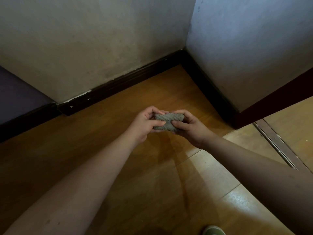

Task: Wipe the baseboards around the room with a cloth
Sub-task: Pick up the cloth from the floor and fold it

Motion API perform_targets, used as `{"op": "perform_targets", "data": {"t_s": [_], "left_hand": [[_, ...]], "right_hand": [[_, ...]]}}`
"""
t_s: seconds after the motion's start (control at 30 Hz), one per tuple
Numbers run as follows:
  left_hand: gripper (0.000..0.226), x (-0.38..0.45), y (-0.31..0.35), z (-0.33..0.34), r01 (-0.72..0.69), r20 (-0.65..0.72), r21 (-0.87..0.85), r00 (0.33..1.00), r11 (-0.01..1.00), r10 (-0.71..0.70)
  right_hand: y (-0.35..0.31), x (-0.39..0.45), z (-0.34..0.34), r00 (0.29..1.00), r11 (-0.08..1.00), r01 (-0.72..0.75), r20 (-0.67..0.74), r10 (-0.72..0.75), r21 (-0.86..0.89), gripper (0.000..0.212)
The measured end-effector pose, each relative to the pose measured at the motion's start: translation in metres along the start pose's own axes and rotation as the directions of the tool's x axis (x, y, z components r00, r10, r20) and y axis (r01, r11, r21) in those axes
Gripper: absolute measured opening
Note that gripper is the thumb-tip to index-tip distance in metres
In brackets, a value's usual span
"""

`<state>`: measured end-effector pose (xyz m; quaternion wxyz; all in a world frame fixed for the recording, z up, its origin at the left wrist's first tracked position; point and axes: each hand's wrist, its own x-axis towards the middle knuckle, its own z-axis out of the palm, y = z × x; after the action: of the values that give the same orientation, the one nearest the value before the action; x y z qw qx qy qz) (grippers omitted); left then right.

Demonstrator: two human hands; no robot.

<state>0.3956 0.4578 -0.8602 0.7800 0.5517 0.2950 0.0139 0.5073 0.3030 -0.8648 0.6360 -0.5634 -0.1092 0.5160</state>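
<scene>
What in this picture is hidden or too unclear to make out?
- Head view: cloth, its ends covered by the left hand and right hand gripping it.
- Baseboard: too dark to judge dust.
- Green shoe: cut off by the bottom edge.

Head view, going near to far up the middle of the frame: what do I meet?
Shoe → wooden floor → left hand and right hand gripping the grey cloth → dark baseboard → wall.
</scene>
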Motion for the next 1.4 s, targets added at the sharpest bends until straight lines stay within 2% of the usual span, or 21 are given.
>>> {"op": "perform_targets", "data": {"t_s": [0.13, 0.23, 0.3, 0.37, 0.5, 0.63, 0.73, 0.8, 0.9, 1.0, 1.03, 1.1, 1.17, 1.27, 1.4], "left_hand": [[0.034, 0.004, 0.008, -0.002, -0.063, 0.046, 0.139, 0.997, 0.988, 0.057], [0.035, 0.004, 0.011, 0.001, -0.169, 0.144, 0.292, 0.981, 0.941, 0.131], [0.036, 0.003, 0.01, 0.001, -0.214, 0.193, 0.346, 0.969, 0.913, 0.154], [0.037, 0.003, 0.007, -0.001, -0.222, 0.185, 0.346, 0.969, 0.912, 0.166], [0.034, 0.004, 0.006, -0.005, -0.246, 0.189, 0.362, 0.964, 0.899, 0.188], [0.037, 0.006, 0.008, -0.007, -0.295, 0.194, 0.365, 0.952, 0.883, 0.238], [0.04, 0.006, 0.004, -0.013, -0.299, 0.13, 0.392, 0.954, 0.87, 0.27], [0.041, 0.005, -0.001, -0.014, -0.285, 0.062, 0.409, 0.957, 0.867, 0.285], [0.043, 0.003, -0.008, -0.014, -0.18, -0.004, 0.269, 0.982, 0.946, 0.188], [0.054, -0.001, -0.01, -0.014, -0.032, 0.082, 0.005, 0.996, 0.999, 0.032], [0.053, -0.001, -0.01, -0.013, 0.015, 0.089, -0.084, 0.996, 0.996, -0.007], [0.039, 0.0, -0.01, -0.011, 0.037, 0.002, -0.144, 0.999, 0.989, -0.038], [0.027, 0.003, -0.009, -0.011, 0.022, -0.089, -0.081, 0.996, 0.997, -0.029], [0.04, 0.006, -0.006, -0.018, 0.015, -0.103, 0.06, 0.995, 0.998, -0.009], [0.036, 0.007, -0.001, -0.025, -0.038, -0.116, 0.284, 0.991, 0.958, 0.073]], "right_hand": [[0.0, -0.002, -0.007, 0.987, 0.98, -0.148, 0.087, 0.137, 0.136, 0.05], [-0.004, 0.001, -0.011, 0.93, 0.916, -0.346, 0.203, 0.306, 0.203, 0.08], [-0.005, 0.003, -0.012, 0.893, 0.879, -0.43, 0.239, 0.381, 0.208, 0.078], [-0.004, 0.003, -0.012, 0.882, 0.879, -0.449, 0.233, 0.409, 0.16, 0.064], [-0.001, 0.003, -0.01, 0.897, 0.876, -0.432, 0.207, 0.391, 0.216, 0.045], [0.001, 0.005, -0.003, 0.937, 0.903, -0.347, 0.13, 0.323, 0.254, 0.047], [0.003, 0.007, 0.003, 0.961, 0.938, -0.275, 0.059, 0.269, 0.213, 0.05], [0.003, 0.008, 0.007, 0.971, 0.958, -0.238, 0.013, 0.239, 0.161, 0.044], [0.003, 0.009, 0.011, 0.985, 0.981, -0.164, -0.036, 0.168, 0.101, 0.038], [0.0, 0.01, 0.012, 0.993, 0.994, -0.09, -0.074, 0.094, 0.062, 0.042], [-0.002, 0.01, 0.012, 0.994, 0.996, -0.077, -0.07, 0.08, 0.042, 0.043], [-0.005, 0.01, 0.013, 0.997, 0.998, -0.067, -0.049, 0.067, 0.002, 0.04], [-0.005, 0.009, 0.015, 0.998, 0.999, -0.051, -0.037, 0.05, -0.017, 0.037], [-0.004, 0.008, 0.016, 0.999, 0.998, -0.021, -0.044, 0.019, -0.052, 0.039], [-0.007, 0.007, 0.016, 0.999, 0.999, -0.03, 0.013, 0.03, -0.032, 0.051]]}}
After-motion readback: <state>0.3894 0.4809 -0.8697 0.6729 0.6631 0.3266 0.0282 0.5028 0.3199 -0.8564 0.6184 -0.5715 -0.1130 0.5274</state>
